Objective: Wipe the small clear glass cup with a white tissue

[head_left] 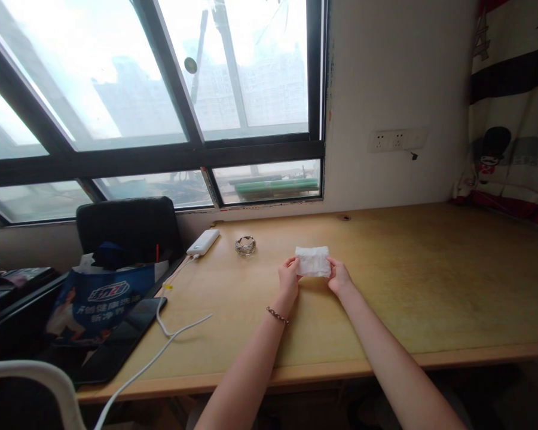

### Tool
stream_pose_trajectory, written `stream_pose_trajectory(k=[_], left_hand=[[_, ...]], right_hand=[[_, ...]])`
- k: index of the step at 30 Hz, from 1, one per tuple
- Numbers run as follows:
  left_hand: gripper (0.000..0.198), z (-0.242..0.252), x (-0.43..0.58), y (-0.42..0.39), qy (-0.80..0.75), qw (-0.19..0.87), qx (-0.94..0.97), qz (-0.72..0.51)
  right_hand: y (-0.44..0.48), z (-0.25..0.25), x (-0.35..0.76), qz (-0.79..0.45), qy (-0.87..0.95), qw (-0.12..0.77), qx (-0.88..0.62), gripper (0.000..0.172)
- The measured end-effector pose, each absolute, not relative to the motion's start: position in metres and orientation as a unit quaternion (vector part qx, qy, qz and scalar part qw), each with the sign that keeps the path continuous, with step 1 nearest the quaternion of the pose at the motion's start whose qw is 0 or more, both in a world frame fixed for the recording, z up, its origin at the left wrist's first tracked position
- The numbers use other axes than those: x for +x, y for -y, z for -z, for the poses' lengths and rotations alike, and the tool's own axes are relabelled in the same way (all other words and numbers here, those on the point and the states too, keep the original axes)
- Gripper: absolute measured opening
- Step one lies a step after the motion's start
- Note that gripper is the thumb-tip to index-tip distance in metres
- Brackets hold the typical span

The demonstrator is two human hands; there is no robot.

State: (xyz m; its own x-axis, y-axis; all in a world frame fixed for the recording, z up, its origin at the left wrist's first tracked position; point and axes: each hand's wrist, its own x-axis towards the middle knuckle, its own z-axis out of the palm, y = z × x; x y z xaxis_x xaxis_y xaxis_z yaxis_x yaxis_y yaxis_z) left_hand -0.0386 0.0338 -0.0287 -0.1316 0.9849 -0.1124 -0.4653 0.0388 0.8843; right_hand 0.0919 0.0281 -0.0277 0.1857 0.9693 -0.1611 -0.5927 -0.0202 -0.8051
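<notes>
A small white folded tissue or cloth [312, 261] is held out flat over the wooden table [412, 286]. My left hand [289, 277] pinches its left edge, with a braided bracelet round the wrist below. At the opposite edge my right hand [339, 276] grips the same white piece between thumb and fingers. To the left of my hands a silvery ring-shaped object [245, 245] rests on the tabletop.
A white power bank [203, 243] with a white cable [169, 339] lies by the table's left edge. A dark flat panel [123, 343] overlaps the left front corner. Beyond it, a blue bag [103, 301] stands against a black chair [128, 224].
</notes>
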Motion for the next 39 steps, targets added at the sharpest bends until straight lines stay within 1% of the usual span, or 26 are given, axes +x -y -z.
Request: stream_pose_trajectory(k=[2,4,6,8,11,13,15,16,19,20,21,24,26,29,31,34,37,39], left_hand=[[0.029,0.027,-0.039,-0.032,-0.436,0.583,0.334,-0.599],[0.026,0.025,-0.041,-0.032,-0.456,0.573,0.357,-0.580],[0.024,0.025,-0.044,-0.033,-0.466,0.562,0.378,-0.570],[0.022,0.024,-0.049,-0.036,-0.465,0.552,0.398,-0.566],[0.020,0.025,-0.063,-0.044,-0.499,0.505,0.439,-0.551],[0.019,0.024,-0.079,-0.051,-0.545,0.439,0.464,-0.543],[0.021,0.022,-0.100,-0.059,-0.583,0.371,0.481,-0.539],[0.023,0.020,-0.112,-0.063,-0.610,0.313,0.503,-0.526],[0.032,0.015,-0.152,-0.074,-0.688,0.117,0.547,-0.462],[0.036,0.014,-0.165,-0.077,-0.710,0.072,0.548,-0.435],[0.040,0.013,-0.176,-0.081,-0.730,0.050,0.546,-0.408],[0.049,0.014,-0.197,-0.090,-0.765,0.056,0.540,-0.347],[0.050,0.016,-0.203,-0.097,-0.773,0.064,0.544,-0.318],[0.042,0.019,-0.203,-0.104,-0.783,0.053,0.554,-0.277],[0.035,0.020,-0.203,-0.105,-0.786,0.043,0.559,-0.260],[0.029,0.019,-0.201,-0.101,-0.774,0.030,0.579,-0.255],[0.026,0.015,-0.196,-0.092,-0.742,0.023,0.609,-0.279],[0.025,0.011,-0.187,-0.085,-0.708,0.031,0.631,-0.315]], right_hand=[[-0.028,0.028,0.092,-0.621,0.210,0.645,-0.393,0.010],[-0.030,0.029,0.092,-0.615,0.207,0.652,-0.393,0.014],[-0.032,0.031,0.094,-0.566,0.241,0.667,-0.420,0.017],[-0.034,0.035,0.098,-0.491,0.289,0.662,-0.487,0.016],[-0.035,0.042,0.104,-0.397,0.331,0.631,-0.579,0.008],[-0.035,0.047,0.108,-0.370,0.339,0.620,-0.604,0.003],[-0.035,0.049,0.110,-0.345,0.348,0.610,-0.622,0.003],[-0.036,0.049,0.110,-0.331,0.356,0.605,-0.631,0.003],[-0.037,0.049,0.106,-0.308,0.393,0.594,-0.630,0.011],[-0.037,0.048,0.104,-0.319,0.402,0.596,-0.618,0.014],[-0.038,0.048,0.102,-0.338,0.406,0.601,-0.600,0.017],[-0.040,0.046,0.096,-0.384,0.413,0.595,-0.572,0.024],[-0.041,0.045,0.094,-0.344,0.435,0.573,-0.603,0.028],[-0.042,0.044,0.093,-0.254,0.485,0.542,-0.637,0.030],[-0.041,0.042,0.093,-0.240,0.519,0.527,-0.628,0.024],[-0.041,0.041,0.093,-0.269,0.530,0.522,-0.611,0.013],[-0.041,0.039,0.092,-0.335,0.473,0.568,-0.585,0.020],[-0.041,0.036,0.090,-0.414,0.400,0.614,-0.540,0.022]])
